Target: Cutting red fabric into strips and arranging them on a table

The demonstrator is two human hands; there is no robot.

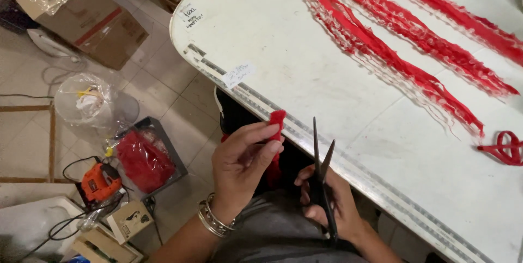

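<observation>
Your left hand (pixel 242 156) pinches a small scrap of red fabric (pixel 277 119) between thumb and fingertips, fingers closed on its lower end, just off the near edge of the white table (pixel 283 50). Your right hand (pixel 329 200) is wrapped through the handles of the black scissors (pixel 322 173), blades parted in a narrow V. To trim cleanly, I'd hold the scrap taut and bring it between the blades near their pivot. The scrap stands upright, its long axis running toward the table; the scissors point the same way, tips up. Long red frilled strips (pixel 403 28) lie well apart across the tabletop.
</observation>
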